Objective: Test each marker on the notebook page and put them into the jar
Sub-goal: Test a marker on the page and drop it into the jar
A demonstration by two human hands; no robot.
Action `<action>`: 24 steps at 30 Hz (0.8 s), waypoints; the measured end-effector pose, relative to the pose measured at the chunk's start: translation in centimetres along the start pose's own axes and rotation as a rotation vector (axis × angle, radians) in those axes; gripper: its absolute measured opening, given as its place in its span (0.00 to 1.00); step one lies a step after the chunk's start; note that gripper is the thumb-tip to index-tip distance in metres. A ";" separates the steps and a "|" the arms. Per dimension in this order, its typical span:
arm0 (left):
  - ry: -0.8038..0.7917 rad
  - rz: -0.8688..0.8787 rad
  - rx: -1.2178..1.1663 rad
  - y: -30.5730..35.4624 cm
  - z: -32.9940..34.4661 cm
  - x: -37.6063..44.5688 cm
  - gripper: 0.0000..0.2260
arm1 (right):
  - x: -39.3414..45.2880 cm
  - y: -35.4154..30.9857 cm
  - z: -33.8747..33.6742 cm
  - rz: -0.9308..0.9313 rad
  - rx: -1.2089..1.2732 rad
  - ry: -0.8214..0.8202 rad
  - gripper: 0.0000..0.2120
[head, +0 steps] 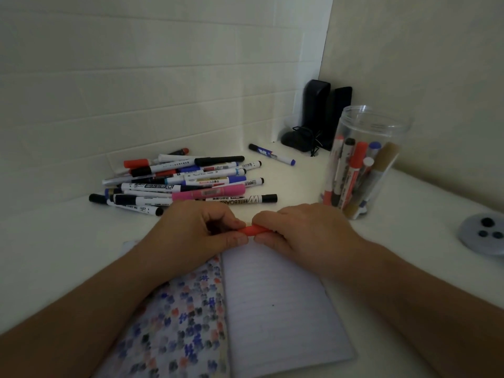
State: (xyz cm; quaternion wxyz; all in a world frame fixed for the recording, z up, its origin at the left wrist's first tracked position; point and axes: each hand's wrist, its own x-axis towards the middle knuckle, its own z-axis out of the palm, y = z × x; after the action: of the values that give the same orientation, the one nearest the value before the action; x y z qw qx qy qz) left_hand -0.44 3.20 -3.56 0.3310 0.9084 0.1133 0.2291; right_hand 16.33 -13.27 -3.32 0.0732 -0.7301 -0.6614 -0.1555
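— Where is the red marker (252,230)?

— It is right above the top edge of the notebook (275,304). Both hands are on it. The left hand (199,230) pinches one end with curled fingers, and the right hand (297,230) grips the other end the same way. The two hands almost touch, with only a small bit of red showing between them.

— Is the cap on?

— I cannot tell, the fingers hide most of it.

— What else is near the notebook?

— Its left page is full of little color dabs, and its right page is lined and mostly bare. Behind the notebook, on the white worktop (68,241), lies a pile of markers (182,181). One blue marker (272,154) lies alone, farther back and to the right. The clear jar (362,162) stands behind the notebook on the right, with several markers inside it. Nothing sits between the hands and the jar. Some dark things (319,115) stand in the far corner. A gray round thing (484,233) sits to the right of the notebook.
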 end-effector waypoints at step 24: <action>-0.145 0.098 0.303 0.1 0.4 0.1 0.12 | -0.6 5.4 -0.2 0.532 1.530 0.138 0.07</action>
State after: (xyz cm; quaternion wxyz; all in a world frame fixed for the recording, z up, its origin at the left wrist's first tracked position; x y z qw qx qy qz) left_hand -0.12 2.97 -3.70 0.1858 0.9665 0.0779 0.1590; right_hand 21.54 -14.54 -2.78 0.6270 -0.5996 -0.3828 0.3175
